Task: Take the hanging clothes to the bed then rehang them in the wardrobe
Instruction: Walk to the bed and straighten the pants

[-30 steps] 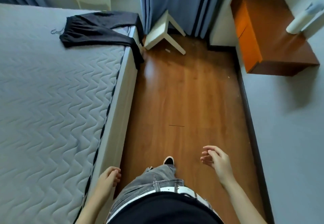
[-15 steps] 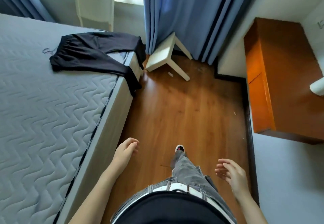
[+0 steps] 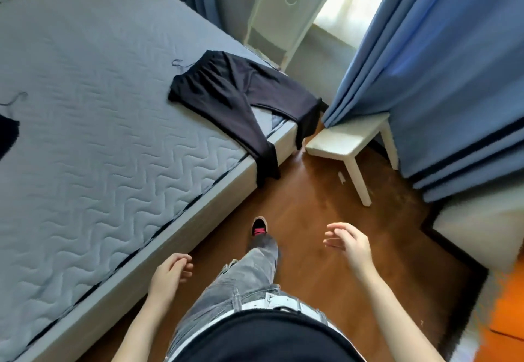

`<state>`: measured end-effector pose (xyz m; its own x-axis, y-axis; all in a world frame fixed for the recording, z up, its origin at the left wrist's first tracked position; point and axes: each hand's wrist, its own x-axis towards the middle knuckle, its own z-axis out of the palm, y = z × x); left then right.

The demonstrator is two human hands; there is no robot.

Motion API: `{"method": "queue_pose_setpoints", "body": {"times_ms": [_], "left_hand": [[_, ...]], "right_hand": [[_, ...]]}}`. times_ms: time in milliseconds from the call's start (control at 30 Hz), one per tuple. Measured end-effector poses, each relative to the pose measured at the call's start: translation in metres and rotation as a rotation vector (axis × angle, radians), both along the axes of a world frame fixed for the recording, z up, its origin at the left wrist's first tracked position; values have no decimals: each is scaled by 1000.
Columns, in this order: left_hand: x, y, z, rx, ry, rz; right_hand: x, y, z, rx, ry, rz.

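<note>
Now we have closed in along the bed [image 3: 93, 191], and the black trousers [image 3: 238, 97] on their hanger, far at 11 o'clock a second ago, lie near at 12 o'clock, legs over the mattress corner. Our left hand [image 3: 170, 275] and right hand [image 3: 350, 244] swing empty, fingers loosely apart; picking up for rehanging looks next.

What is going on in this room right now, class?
A person walks along the bed with both hands empty: left hand and right hand hang open over the wooden floor. Black trousers on a hanger lie on the mattress, one leg draped over the edge. Another dark garment shows at the left border.
</note>
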<state>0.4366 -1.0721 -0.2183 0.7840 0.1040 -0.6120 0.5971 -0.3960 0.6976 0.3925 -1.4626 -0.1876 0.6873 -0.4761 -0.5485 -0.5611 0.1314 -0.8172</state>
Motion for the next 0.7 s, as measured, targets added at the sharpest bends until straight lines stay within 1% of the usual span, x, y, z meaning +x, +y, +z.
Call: {"method": "queue_pose_setpoints", "body": {"times_ms": [67, 200, 300, 433, 567, 700], "left_hand": [[22, -10, -5, -11, 16, 58], [115, -38, -10, -46, 32, 146], [193, -65, 3, -51, -29, 148], [283, -99, 16, -84, -49, 162], [364, -124, 17, -79, -73, 165], [443, -140, 7, -75, -55, 232]], "right_hand": [[47, -6, -3, -15, -12, 42], [161, -18, -4, -1, -17, 117], [231, -30, 1, 30, -12, 139], [308, -53, 7, 29, 14, 198], [392, -75, 2, 25, 49, 267], [503, -82, -4, 66, 51, 374]]}}
